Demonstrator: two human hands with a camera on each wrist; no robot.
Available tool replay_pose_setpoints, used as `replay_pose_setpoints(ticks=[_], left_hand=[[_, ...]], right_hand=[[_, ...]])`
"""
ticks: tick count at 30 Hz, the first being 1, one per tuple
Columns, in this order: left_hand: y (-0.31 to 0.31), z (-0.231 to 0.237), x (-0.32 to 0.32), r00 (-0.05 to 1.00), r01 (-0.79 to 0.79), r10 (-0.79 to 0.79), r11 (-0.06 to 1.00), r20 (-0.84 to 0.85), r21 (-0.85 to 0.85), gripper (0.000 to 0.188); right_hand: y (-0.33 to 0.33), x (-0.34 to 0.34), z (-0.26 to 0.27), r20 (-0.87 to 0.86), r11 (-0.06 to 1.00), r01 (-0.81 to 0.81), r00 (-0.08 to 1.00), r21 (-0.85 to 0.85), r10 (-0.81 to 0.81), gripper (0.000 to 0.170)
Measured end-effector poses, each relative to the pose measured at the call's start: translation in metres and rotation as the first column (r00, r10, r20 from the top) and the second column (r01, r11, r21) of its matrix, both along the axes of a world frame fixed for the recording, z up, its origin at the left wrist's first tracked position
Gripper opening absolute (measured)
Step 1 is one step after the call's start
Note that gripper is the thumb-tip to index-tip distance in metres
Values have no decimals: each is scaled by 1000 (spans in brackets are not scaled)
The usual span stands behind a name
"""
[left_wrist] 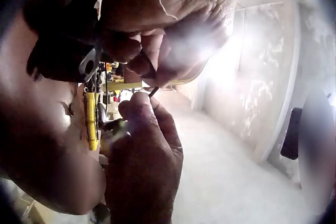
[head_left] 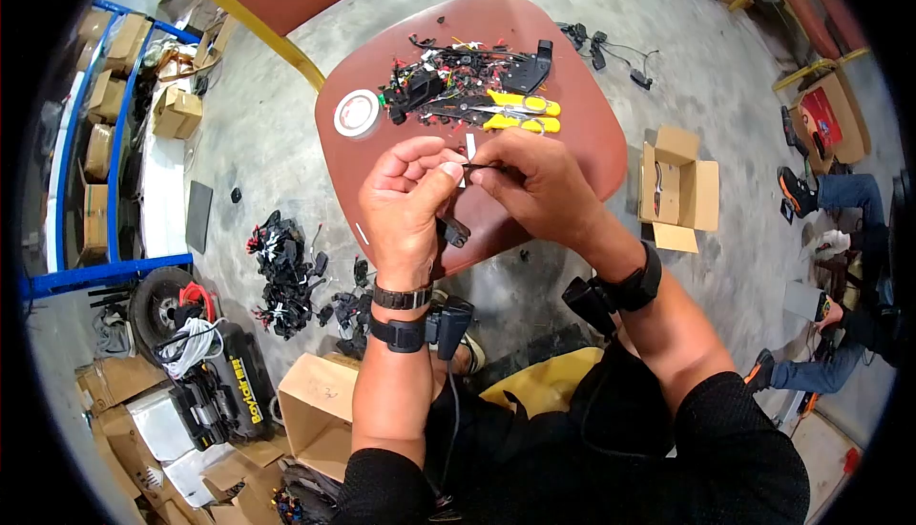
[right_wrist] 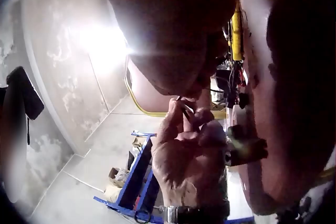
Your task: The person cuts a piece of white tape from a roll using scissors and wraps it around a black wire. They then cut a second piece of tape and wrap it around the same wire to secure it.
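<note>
Evidently it is fine handwork, over a red-brown chair seat [head_left: 596, 138], bare toward its right edge, a wire-scrap pile [head_left: 456, 74] crowding the far half. The left hand [head_left: 408, 193] and right hand [head_left: 542, 183] nearly meet, just short of yellow-handled cutters [head_left: 530, 104], fingers curled, pinching a thin black cable [left_wrist: 154, 91] between them; steadiness seems called for next.

One high view, two close
From above, the head view faces down over the near edge of the chair seat [head_left: 590, 134]; from each wrist, turned sideways, close views share the left hand [head_left: 408, 199] and right hand [head_left: 542, 184], walls [left_wrist: 257, 82] beyond.
</note>
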State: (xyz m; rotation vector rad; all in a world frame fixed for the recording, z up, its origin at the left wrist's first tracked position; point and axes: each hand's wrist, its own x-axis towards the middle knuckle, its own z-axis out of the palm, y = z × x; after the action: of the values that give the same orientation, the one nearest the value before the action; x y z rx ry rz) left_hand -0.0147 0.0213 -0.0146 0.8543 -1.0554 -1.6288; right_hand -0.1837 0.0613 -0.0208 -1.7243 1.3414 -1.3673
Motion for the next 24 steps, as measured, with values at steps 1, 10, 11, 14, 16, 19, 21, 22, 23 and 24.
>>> replay_pose_setpoints(ticks=[1, 10, 11, 14, 16, 19, 21, 22, 23, 24], left_hand=[[0, 0, 1, 1000, 3, -3, 1000, 8, -6, 28], [3, 4, -2, 997, 1, 5, 997, 75, -73, 32], [2, 5, -1, 998, 11, -6, 997, 70, -77, 32], [3, 5, -3, 997, 9, -1, 995, 80, -103, 35], [3, 4, -2, 997, 15, -7, 994, 79, -105, 36], [2, 2, 1, 996, 29, -19, 992, 84, -120, 37], [2, 2, 1, 995, 34, -21, 991, 97, -131, 38], [2, 2, 2, 994, 33, -18, 990, 108, -135, 38], [3, 3, 2, 993, 31, -15, 990, 120, -138, 38], [3, 2, 2, 991, 31, -11, 988, 133, -152, 39]], right_hand=[[-1, -1, -1, -5, 1000, 6, 1000, -23, -6, 13], [-2, -5, 0, -5, 999, 19, 1000, -49, -19, 9], [-2, -6, 0, -7, 999, 10, 1000, -53, -10, 9], [-2, -6, 2, -14, 999, 16, 1000, -39, -16, 9], [-2, -5, 4, -12, 1000, 19, 1000, -18, -19, 9], [-1, -5, 4, 10, 1000, 6, 1000, 18, -7, 10], [-1, -5, 4, 34, 999, 0, 999, 41, -1, 11], [0, -6, 4, 37, 998, -15, 999, 63, 13, 9], [0, -7, 5, 40, 996, -30, 999, 85, 26, 7], [1, -7, 5, 44, 993, -44, 998, 107, 40, 6]])
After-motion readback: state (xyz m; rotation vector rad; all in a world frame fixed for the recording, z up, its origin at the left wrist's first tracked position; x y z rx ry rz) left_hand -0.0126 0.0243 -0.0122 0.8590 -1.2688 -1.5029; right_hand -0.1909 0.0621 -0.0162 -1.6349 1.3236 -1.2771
